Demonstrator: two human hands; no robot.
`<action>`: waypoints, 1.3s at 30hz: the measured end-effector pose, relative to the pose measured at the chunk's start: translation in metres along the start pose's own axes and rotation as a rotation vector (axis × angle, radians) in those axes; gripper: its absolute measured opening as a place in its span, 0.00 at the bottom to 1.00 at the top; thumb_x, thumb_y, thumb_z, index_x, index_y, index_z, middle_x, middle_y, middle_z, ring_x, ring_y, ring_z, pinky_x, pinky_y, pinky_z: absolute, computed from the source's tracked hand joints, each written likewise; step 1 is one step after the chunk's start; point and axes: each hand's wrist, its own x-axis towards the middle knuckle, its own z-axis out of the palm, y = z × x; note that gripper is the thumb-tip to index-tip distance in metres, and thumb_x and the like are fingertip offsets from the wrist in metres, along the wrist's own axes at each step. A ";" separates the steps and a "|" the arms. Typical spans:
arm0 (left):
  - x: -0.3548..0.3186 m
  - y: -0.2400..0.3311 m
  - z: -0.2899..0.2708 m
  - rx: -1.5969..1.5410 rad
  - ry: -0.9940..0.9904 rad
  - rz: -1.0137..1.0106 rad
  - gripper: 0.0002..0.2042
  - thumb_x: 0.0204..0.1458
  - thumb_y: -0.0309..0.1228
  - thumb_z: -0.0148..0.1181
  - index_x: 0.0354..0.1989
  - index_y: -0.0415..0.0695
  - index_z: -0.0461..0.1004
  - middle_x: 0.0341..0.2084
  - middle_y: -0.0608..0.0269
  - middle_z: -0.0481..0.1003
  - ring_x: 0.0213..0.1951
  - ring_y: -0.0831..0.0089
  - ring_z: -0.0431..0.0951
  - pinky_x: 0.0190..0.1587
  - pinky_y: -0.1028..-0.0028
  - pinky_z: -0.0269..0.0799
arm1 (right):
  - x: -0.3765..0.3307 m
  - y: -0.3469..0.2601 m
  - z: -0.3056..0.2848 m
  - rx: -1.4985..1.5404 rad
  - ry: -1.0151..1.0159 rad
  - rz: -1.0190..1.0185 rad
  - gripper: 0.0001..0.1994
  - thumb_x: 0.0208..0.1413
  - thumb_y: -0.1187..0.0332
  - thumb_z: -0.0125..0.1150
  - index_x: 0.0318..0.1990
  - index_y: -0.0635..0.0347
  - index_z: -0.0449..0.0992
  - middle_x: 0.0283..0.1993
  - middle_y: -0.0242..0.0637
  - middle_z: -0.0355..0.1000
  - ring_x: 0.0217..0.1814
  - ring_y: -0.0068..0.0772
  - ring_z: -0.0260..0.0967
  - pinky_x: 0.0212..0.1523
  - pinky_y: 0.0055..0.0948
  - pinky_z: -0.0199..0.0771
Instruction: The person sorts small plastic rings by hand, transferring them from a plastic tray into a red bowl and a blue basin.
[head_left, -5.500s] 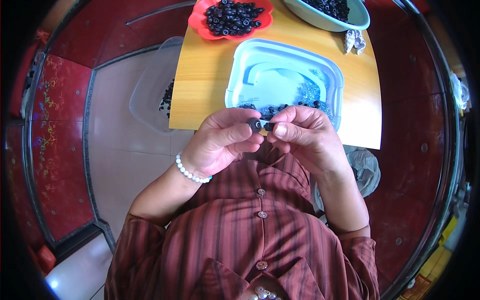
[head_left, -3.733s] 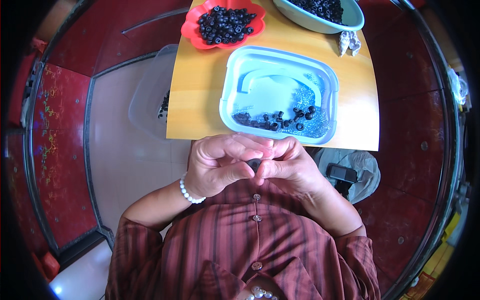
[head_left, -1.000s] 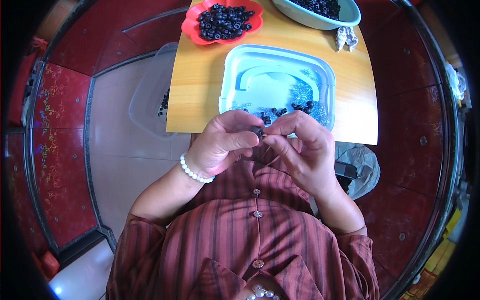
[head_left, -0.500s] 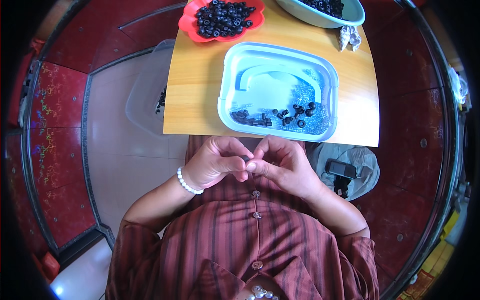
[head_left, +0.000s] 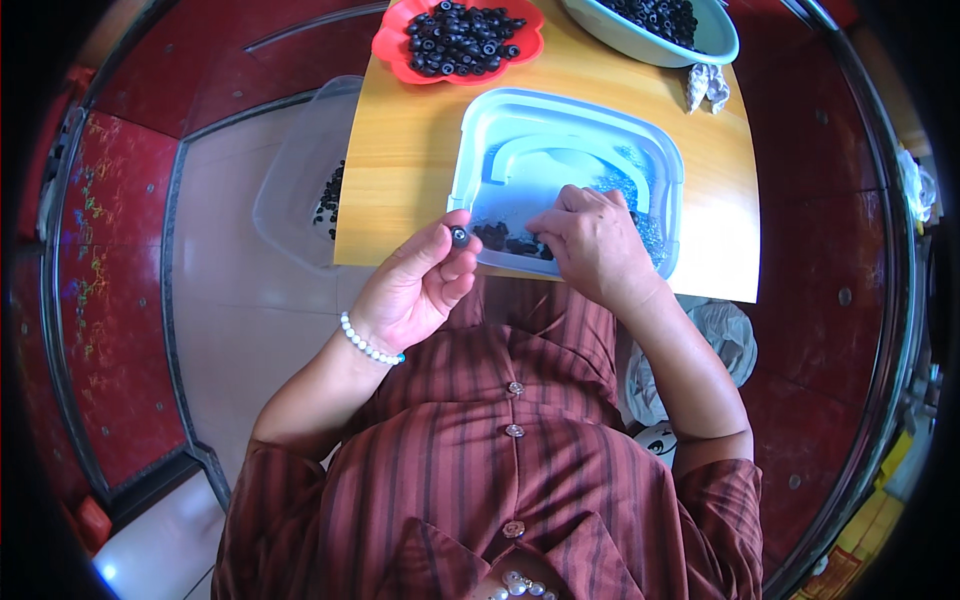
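My left hand [head_left: 415, 285] holds a small round black plastic piece [head_left: 460, 237], with a hole in its end, between thumb and fingertips. It is just beside the near left corner of the light blue tray [head_left: 462, 160]. Over the tray's near side is my right hand [head_left: 598, 245], its thumb and fingers pinched together low among the small parts. Whatever is between those fingertips is hidden. Small black pieces [head_left: 505, 240] lie along the tray's near left. Clear tiny pieces [head_left: 652, 240] show beyond my right hand.
On the wooden table [head_left: 395, 180], a red scalloped dish [head_left: 390, 50] and a pale green basin [head_left: 640, 52] hold many black pieces. A crumpled whitish item [head_left: 707, 88] lies below the basin. A clear bin [head_left: 285, 200] stands on the floor at left; a plastic bag [head_left: 740, 345] sits at right.
My hands, together in front of my body before, have parted. The left has risen toward the tray's corner with the black piece; the right has reached into the tray.
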 end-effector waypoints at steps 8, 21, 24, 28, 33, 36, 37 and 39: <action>-0.001 -0.002 0.016 0.050 -0.016 0.023 0.14 0.59 0.27 0.51 0.53 0.38 0.66 0.43 0.54 0.74 0.44 0.71 0.78 0.43 0.77 0.79 | 0.004 0.000 0.003 -0.167 -0.042 -0.067 0.04 0.45 0.70 0.56 0.28 0.51 0.77 0.32 0.33 0.69 0.37 0.33 0.70 0.42 0.35 0.61; 0.003 -0.010 0.034 0.091 -0.064 -0.015 0.15 0.58 0.25 0.50 0.54 0.38 0.66 0.43 0.56 0.74 0.46 0.71 0.77 0.45 0.77 0.78 | -0.009 -0.018 -0.013 1.030 0.091 0.351 0.07 0.48 0.71 0.60 0.32 0.66 0.75 0.29 0.36 0.76 0.31 0.22 0.72 0.33 0.23 0.71; 0.006 -0.010 0.030 0.102 -0.076 -0.015 0.15 0.59 0.25 0.49 0.54 0.38 0.67 0.42 0.56 0.75 0.46 0.72 0.77 0.45 0.76 0.78 | -0.011 -0.023 -0.013 1.106 0.170 0.406 0.07 0.48 0.71 0.60 0.32 0.67 0.76 0.28 0.37 0.75 0.30 0.21 0.71 0.34 0.22 0.71; 0.011 0.003 0.011 0.106 -0.067 0.069 0.15 0.59 0.26 0.49 0.54 0.38 0.67 0.42 0.56 0.75 0.44 0.72 0.77 0.46 0.75 0.77 | -0.017 -0.025 -0.017 0.631 0.222 0.431 0.06 0.48 0.73 0.59 0.32 0.65 0.77 0.29 0.42 0.74 0.28 0.30 0.73 0.34 0.25 0.71; 0.012 0.012 0.008 0.084 -0.115 0.151 0.15 0.60 0.26 0.48 0.54 0.39 0.66 0.42 0.56 0.75 0.43 0.72 0.78 0.46 0.73 0.77 | -0.026 -0.006 -0.013 0.563 0.325 0.325 0.06 0.48 0.73 0.58 0.33 0.61 0.79 0.30 0.43 0.74 0.29 0.38 0.73 0.33 0.30 0.71; 0.011 0.011 0.006 0.088 -0.123 0.143 0.15 0.60 0.26 0.48 0.55 0.38 0.66 0.42 0.56 0.75 0.43 0.73 0.78 0.46 0.73 0.77 | -0.028 0.004 -0.012 0.407 0.213 0.321 0.05 0.48 0.71 0.58 0.32 0.57 0.79 0.31 0.39 0.74 0.33 0.39 0.72 0.40 0.36 0.66; 0.010 0.009 0.006 0.094 -0.126 0.139 0.15 0.60 0.26 0.48 0.55 0.38 0.66 0.42 0.56 0.75 0.43 0.73 0.78 0.46 0.73 0.77 | -0.027 0.004 -0.012 0.270 0.164 0.200 0.06 0.48 0.71 0.59 0.33 0.56 0.79 0.30 0.37 0.73 0.33 0.37 0.71 0.41 0.35 0.64; 0.008 0.006 0.006 0.092 -0.121 0.127 0.15 0.59 0.26 0.48 0.54 0.38 0.66 0.41 0.56 0.75 0.42 0.73 0.79 0.46 0.73 0.78 | -0.026 0.004 -0.010 0.129 0.117 0.079 0.06 0.48 0.70 0.59 0.34 0.55 0.79 0.28 0.34 0.72 0.34 0.35 0.69 0.42 0.33 0.62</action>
